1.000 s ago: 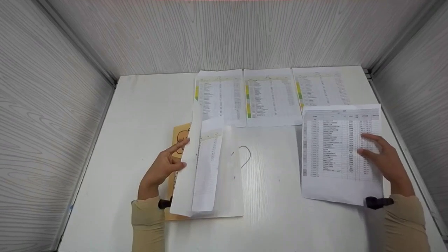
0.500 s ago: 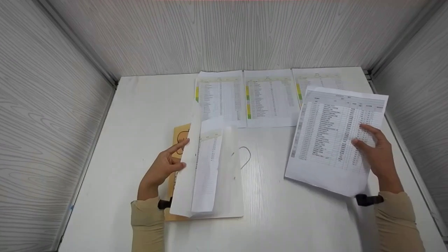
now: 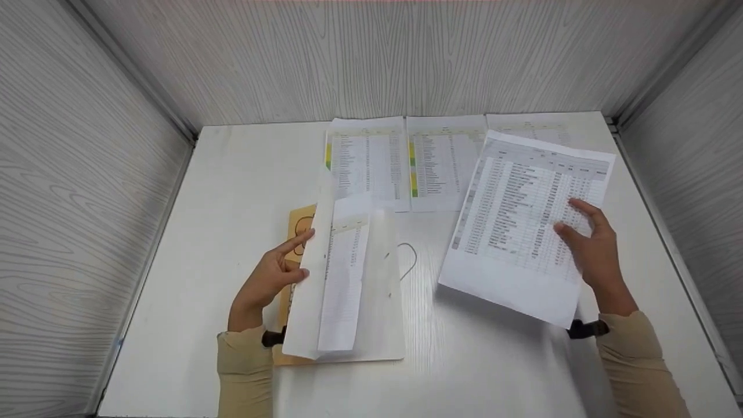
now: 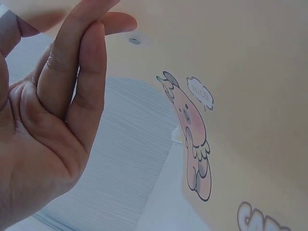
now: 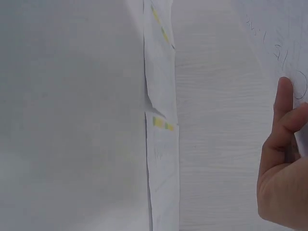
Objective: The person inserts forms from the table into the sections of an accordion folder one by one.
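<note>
A folder lies part open left of the middle in the head view, its inside white and its outside orange with cartoon prints. My left hand pinches the raised cover between thumb and fingers. Up close, the left wrist view shows the cover's printed outer face beside the hand. Tucked inside the folder is a folded printed sheet. My right hand holds a printed table sheet by its right side, tilted above the table, thumb in front. The fingers behind it are hidden in the head view.
Three printed sheets with yellow and green marks lie in a row along the back: left, middle and right, the right one partly covered. A thin string loop lies beside the folder. Grained panels enclose the table.
My right hand has carried its sheet leftward, toward the folder, and the sheet has turned clockwise. My left hand and the folder stay where they were.
</note>
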The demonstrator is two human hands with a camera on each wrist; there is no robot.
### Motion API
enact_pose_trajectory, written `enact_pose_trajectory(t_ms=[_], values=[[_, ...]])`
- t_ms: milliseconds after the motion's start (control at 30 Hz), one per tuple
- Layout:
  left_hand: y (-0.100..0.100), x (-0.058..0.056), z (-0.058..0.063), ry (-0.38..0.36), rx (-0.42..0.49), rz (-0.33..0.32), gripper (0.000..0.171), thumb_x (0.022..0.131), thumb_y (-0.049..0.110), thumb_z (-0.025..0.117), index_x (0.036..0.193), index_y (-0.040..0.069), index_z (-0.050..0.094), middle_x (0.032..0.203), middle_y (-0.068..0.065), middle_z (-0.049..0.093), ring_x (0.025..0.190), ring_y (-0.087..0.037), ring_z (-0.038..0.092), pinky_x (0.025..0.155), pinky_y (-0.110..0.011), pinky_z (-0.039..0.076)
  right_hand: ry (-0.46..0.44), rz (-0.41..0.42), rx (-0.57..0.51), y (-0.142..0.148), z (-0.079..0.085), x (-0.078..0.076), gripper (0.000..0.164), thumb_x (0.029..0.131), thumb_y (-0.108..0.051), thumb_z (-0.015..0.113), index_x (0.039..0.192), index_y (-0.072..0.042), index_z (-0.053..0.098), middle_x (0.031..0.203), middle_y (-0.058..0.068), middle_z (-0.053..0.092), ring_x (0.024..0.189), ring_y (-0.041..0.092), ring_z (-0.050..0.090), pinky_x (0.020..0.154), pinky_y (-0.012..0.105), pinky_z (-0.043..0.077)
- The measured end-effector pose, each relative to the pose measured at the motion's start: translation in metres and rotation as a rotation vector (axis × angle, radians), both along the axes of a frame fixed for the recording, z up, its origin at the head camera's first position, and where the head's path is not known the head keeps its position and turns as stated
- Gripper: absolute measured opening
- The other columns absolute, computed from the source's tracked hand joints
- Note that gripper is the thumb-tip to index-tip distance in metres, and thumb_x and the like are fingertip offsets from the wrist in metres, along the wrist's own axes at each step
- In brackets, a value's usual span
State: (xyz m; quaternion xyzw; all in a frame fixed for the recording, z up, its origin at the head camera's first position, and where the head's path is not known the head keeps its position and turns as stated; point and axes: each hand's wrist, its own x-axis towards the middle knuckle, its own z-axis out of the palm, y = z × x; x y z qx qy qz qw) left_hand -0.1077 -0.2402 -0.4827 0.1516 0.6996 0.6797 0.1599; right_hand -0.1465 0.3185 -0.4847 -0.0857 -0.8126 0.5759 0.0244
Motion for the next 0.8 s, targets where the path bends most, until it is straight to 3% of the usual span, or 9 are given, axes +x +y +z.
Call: enact_pose_trajectory(t_ms=[167,233,333,467,600,800], values=[[-0.001,0.000,0.000,-0.001,0.011,-0.002,0.075,0.086,-0.004,0.061,0.152,0.002,0.025,0.138,0.002,0.036,0.045,-0.001,0.031,0.050,-0.016,0.036,-0.016,0.076,-0.021,-0.023,-0.004,0.000,0.062,0.093,-0.025,0.063,0.149,-0.025,0.036,0.139,0.011,0.046,0.089,0.002,0.067,0.068,0.022,0.056],[-0.001,0.000,0.000,0.003,0.015,-0.007,0.075,0.086,-0.004,0.061,0.152,0.001,0.025,0.128,0.003,0.041,0.044,-0.001,0.030,0.050,-0.016,0.035,-0.039,0.099,-0.041,-0.032,-0.006,0.000,0.064,0.093,-0.027,0.062,0.150,-0.024,0.033,0.141,0.015,0.044,0.090,0.003,0.067,0.070,0.023,0.056],[-0.001,0.000,0.000,0.000,0.024,-0.014,0.075,0.086,-0.005,0.060,0.152,-0.001,0.023,0.097,0.009,0.052,0.044,-0.003,0.026,0.049,-0.017,0.034,-0.067,0.130,-0.050,-0.044,-0.008,-0.001,0.066,0.094,-0.028,0.061,0.152,-0.021,0.030,0.144,0.017,0.042,0.089,0.004,0.068,0.071,0.024,0.057],[-0.002,0.001,0.001,-0.009,0.036,-0.020,0.076,0.085,-0.008,0.058,0.152,-0.003,0.021,0.056,0.014,0.040,0.043,-0.012,0.019,0.049,-0.020,0.030,-0.076,0.153,-0.050,-0.060,-0.011,-0.001,0.066,0.095,-0.025,0.060,0.152,-0.016,0.028,0.144,0.018,0.042,0.089,0.005,0.068,0.071,0.026,0.057],[-0.002,0.001,0.001,-0.009,0.034,-0.018,0.076,0.085,-0.009,0.056,0.152,-0.003,0.021,0.048,0.013,0.033,0.044,-0.019,0.015,0.048,-0.024,0.027,-0.075,0.160,-0.043,-0.074,-0.014,-0.002,0.064,0.095,-0.023,0.060,0.150,-0.015,0.031,0.143,0.016,0.044,0.090,0.007,0.068,0.071,0.027,0.057],[-0.003,0.001,0.001,-0.007,0.028,-0.015,0.076,0.084,-0.009,0.056,0.152,-0.001,0.021,0.048,0.014,0.033,0.043,-0.018,0.018,0.051,-0.018,0.034,-0.100,0.182,-0.045,-0.094,-0.017,-0.003,0.059,0.095,-0.020,0.059,0.148,-0.017,0.034,0.143,0.015,0.043,0.094,0.012,0.067,0.072,0.028,0.057]])
